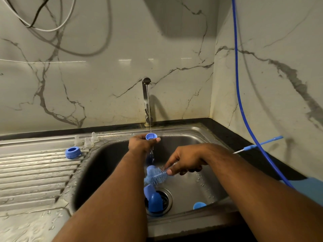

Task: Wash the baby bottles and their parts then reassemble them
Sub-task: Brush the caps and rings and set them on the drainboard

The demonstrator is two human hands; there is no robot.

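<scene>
Currently the left hand [141, 144] holds a blue screw ring [151, 136] under the thin water stream of the faucet [146, 102]. The thumb and the fingers pinch it at its outer wall, with the opening turned up, so the water falls into it and runs out below the hand. The right hand [186, 162] is lower and nearer to the person. Its fingers are curled round the stem of a blue bottle brush [156, 175], whose bristle head points towards the left hand but is apart from the ring.

The ring looks like a small, light piece of hard plastic. When wet it will probably be slippery, so I think the outer wall is the good place to take it, because this leaves the inside free for water and bristles. It should not break if it drops, but it may roll to the drain.

Below the right hand, in the sink [201, 137], blue bottle caps [153, 199] lie over the drain. One more blue part [199, 205] lies at the near wall; I cannot tell exactly what it is. To the left of the left hand, on the draining board [35, 172], stands a second blue ring [73, 152]. Just behind it three clear silicone nipples [87, 142] stand upright. These are likely soft and thin, and are better held by the wide base. Beyond the right hand, a thin nipple brush [269, 141] lies on the dark counter.
</scene>
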